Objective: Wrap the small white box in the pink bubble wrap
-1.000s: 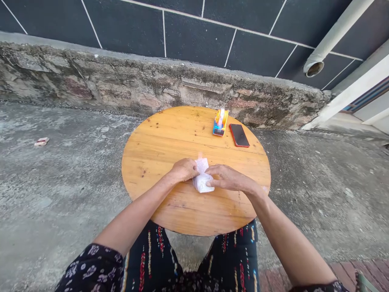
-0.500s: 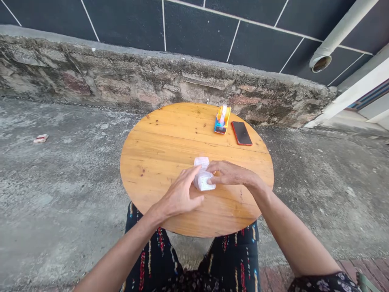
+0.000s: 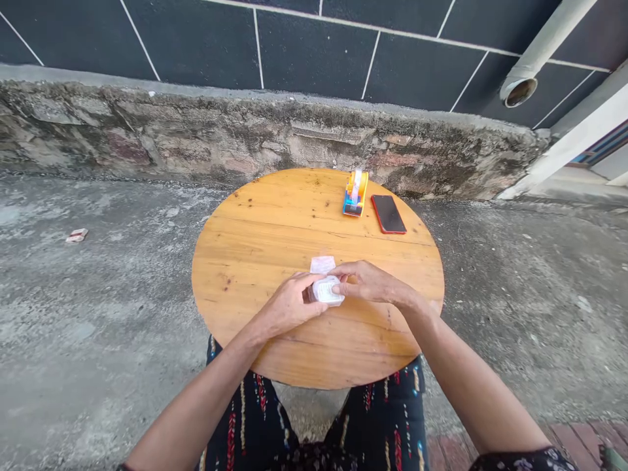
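Near the middle of the table lies a small white, partly see-through plastic box [image 3: 328, 292], its top printed with faint marks. My left hand [image 3: 290, 302] grips the box's left side, thumb along the near edge and fingers curled at the far left. From the right, my right hand [image 3: 366, 281] holds it too, thumb on the top and fingers behind the far edge. Just beyond the box is a flat, pale pinkish-white piece [image 3: 322, 264]; whether it is joined to the box I cannot tell. My fingers hide part of both.
A yellow and blue tape dispenser [image 3: 355, 193] stands at the back right of the round wooden table [image 3: 255, 229]. Beside it lies a red-edged phone [image 3: 388, 214]. Behind the table runs a low stone wall base [image 3: 196, 137]. A small carton [image 3: 77, 235] is on the ground at left.
My left hand, spread beside the box before, has closed onto its left side. The right hand stays on the box, its thumb still on top. The view has shifted slightly.
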### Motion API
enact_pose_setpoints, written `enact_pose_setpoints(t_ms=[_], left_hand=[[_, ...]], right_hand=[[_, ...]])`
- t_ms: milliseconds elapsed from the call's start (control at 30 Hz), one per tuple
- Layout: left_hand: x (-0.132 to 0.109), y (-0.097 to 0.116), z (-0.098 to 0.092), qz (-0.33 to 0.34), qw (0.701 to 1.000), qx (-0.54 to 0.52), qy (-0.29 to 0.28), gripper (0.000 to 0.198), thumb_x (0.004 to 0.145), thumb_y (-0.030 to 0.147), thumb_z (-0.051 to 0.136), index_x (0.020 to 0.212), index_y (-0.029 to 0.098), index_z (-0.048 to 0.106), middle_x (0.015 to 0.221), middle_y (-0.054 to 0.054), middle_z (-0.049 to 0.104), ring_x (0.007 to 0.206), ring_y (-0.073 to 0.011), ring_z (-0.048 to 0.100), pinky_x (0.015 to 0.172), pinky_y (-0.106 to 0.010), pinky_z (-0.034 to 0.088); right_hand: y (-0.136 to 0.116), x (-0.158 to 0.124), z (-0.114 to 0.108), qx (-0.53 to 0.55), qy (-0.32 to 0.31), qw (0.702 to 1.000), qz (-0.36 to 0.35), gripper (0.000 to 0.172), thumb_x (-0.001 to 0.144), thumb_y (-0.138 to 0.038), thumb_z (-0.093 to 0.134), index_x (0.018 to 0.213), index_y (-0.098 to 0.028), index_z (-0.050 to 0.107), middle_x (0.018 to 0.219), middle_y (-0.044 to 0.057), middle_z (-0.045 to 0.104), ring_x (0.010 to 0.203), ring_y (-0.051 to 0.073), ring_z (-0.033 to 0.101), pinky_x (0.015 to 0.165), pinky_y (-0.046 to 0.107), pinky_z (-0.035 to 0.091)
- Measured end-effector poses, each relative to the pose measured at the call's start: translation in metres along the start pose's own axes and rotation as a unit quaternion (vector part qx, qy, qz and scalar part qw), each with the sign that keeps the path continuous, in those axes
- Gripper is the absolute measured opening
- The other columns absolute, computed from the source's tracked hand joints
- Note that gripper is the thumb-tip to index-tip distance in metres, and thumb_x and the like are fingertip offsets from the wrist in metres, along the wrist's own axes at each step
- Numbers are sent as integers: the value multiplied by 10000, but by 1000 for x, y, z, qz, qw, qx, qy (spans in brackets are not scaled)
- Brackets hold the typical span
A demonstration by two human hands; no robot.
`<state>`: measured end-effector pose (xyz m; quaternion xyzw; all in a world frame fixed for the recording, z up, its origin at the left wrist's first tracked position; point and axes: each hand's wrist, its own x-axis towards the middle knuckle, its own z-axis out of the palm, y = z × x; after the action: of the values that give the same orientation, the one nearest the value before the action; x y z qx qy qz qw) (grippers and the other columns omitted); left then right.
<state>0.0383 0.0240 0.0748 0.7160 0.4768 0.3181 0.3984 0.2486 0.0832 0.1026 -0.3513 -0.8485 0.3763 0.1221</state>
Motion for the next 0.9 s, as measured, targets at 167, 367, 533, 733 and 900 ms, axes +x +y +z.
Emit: enact_pose_setpoints(t_ms=[167,367,533,733,900], left_hand=[[19,-3,-12,-58,982,-154,-90,431,739,301,668,1153,182,655,1074,-53,711,964,-235,646,819,-316,497],[46,-21,-23,-113,967,-184,-136,343,726,323,667,1011,134,697,913,-55,721,831,-196,647,728,-282,473],[42,-23,-22,-127,984,-73,-100,326,776,428,613,919,150,704,855,-50,706,786,-199,632,687,-283,458],[22,-23,-4,-56,995,23,81,421,828,364,568,1204,178,603,1026,-73,664,858,-182,610,763,-287,478],[25,-29,0,-41,996,-1,79,325,859,364,533,1075,168,677,976,-65,656,846,-174,599,745,-266,469]], right_hand=[[2,-7,12,-41,52,998,-1,486,787,-349,697,1237,-198,592,1066,61,700,937,205,635,855,348,475],[18,6,18,16,69,996,49,367,824,-359,645,1148,-187,639,956,42,715,826,179,643,744,300,476],[25,15,12,24,20,998,57,318,844,-453,604,982,-186,707,825,17,699,737,163,610,641,258,428],[24,21,11,-32,15,997,74,377,878,-519,540,986,-197,703,788,15,674,697,153,580,610,255,391],[26,17,28,-40,152,985,77,471,828,-494,628,1172,-173,614,902,46,660,752,156,583,674,274,426]])
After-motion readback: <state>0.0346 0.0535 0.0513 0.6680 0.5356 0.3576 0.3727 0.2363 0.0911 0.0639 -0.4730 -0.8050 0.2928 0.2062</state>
